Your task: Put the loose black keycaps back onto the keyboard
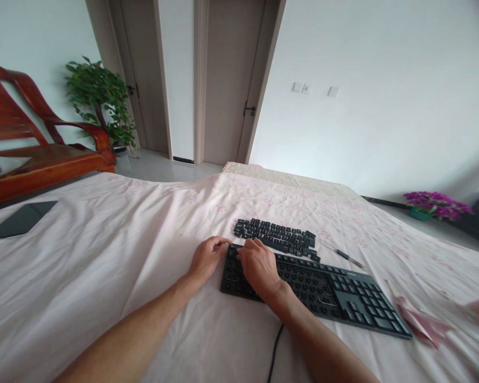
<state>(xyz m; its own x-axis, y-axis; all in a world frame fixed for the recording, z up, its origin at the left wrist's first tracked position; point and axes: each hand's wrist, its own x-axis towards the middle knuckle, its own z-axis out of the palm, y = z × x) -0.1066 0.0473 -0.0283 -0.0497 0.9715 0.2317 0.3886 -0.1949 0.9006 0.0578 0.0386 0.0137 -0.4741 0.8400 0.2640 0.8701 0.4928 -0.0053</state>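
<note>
A black computer keyboard [357, 306] lies slantwise on the pale flowered cloth. Many keys on its left and middle part are off, leaving bare round sockets, while the number pad still has its keycaps. My left hand [208, 259] is closed at the keyboard's far left corner, thumb and finger against the edge. Over the upper left part, my right hand [258, 266] bends its fingers down in a pinch; whatever is between the fingertips is hidden. Loose black keycaps [279, 234] sit in rows just behind the keyboard.
A thin tool with a dark handle and wire loop [342, 255] lies right of the keycaps. Pink fabric [423, 323] touches the keyboard's right end. A black cable [277, 351] runs toward me. Far left are a dark flat panel [22, 219] and a wooden bench [51, 159].
</note>
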